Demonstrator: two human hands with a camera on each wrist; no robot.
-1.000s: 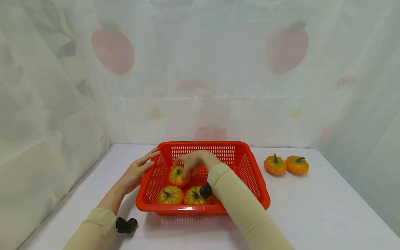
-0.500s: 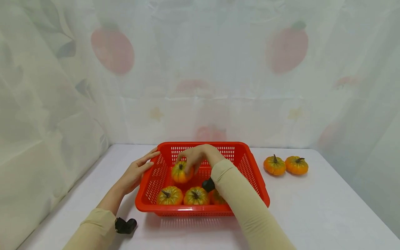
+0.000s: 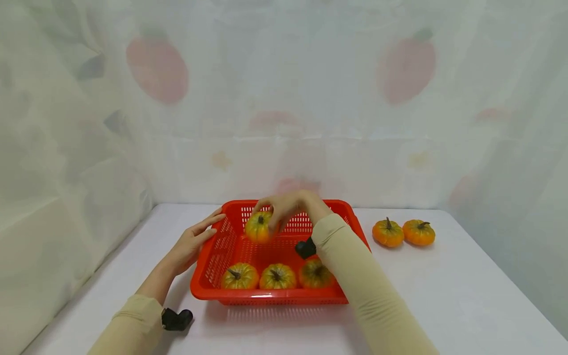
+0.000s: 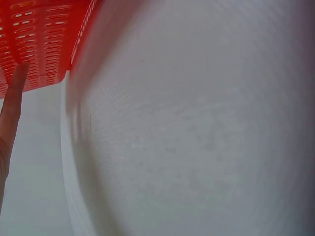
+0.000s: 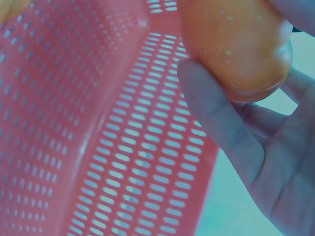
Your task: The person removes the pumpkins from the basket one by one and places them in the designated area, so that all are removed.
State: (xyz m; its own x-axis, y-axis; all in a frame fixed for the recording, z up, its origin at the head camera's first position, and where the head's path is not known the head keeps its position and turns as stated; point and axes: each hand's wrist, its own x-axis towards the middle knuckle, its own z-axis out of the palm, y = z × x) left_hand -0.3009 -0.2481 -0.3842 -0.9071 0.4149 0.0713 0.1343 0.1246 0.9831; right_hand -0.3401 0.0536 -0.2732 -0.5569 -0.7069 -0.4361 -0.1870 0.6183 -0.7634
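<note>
A red perforated plastic basket [image 3: 284, 294] stands on the white table. My right hand [image 3: 284, 209] grips a small orange-green pumpkin [image 3: 257, 228] over the back left of the basket. In the right wrist view the thumb and fingers close around that pumpkin [image 5: 236, 49], above the basket's slotted wall [image 5: 142, 147]. My left hand [image 3: 191, 246] rests with extended fingers against the basket's left rim. One finger [image 4: 14, 103] touches the basket wall [image 4: 44, 44] in the left wrist view. Several pumpkins [image 3: 277, 277] sit in a row along the basket's front inside.
Two more pumpkins, one [image 3: 388, 233] beside the other [image 3: 419, 232], lie on the table right of the basket. White printed curtains [image 3: 284, 98] hang behind and on both sides. A black wrist device [image 3: 176, 319] sticks out near the left forearm.
My right hand has lifted the pumpkin up from the basket floor and slightly rightward. The left hand stays at the rim. More of the front-right pumpkin now shows.
</note>
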